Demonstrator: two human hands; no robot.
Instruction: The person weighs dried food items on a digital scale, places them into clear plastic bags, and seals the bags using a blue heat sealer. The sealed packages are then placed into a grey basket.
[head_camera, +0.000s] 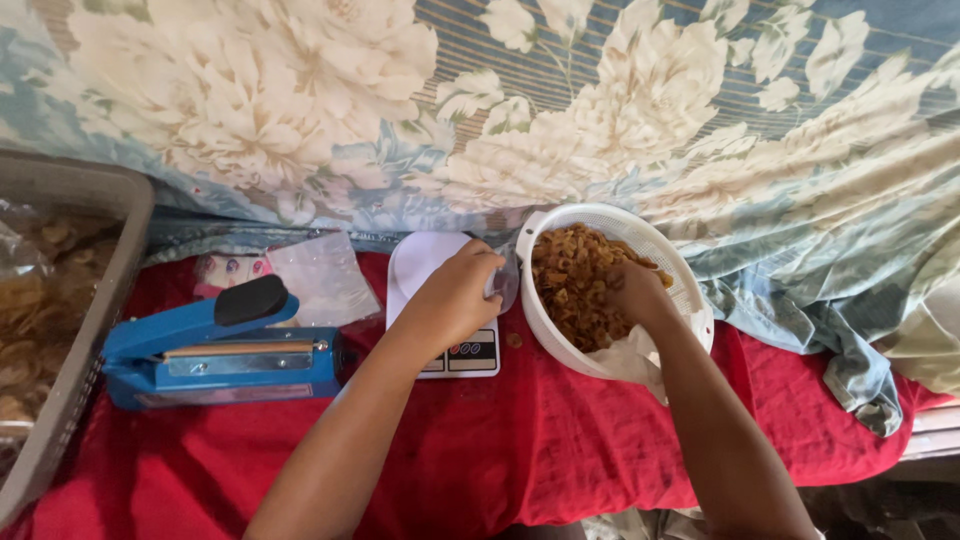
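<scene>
Two bare hands over red cloth (560, 440); left hand (455, 295) above white kitchen scale (440, 300), fingers pinching a small clear bag (503, 283) beside the colander rim; right hand (632, 290) sunk in fried snacks (570, 290) inside white colander (680, 290), grip hidden, cannot tell; colander tilted toward the scale, just touching it; blue heat sealer (215, 350) lying lengthwise left-right, handle leftward; grey basket (95, 290) at left edge; open cloth in front.

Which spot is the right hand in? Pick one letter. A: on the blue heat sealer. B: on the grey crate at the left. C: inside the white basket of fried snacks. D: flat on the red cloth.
C: the right hand reaches down into the white basket, its fingers among the fried snacks, away from the blue heat sealer.
</scene>
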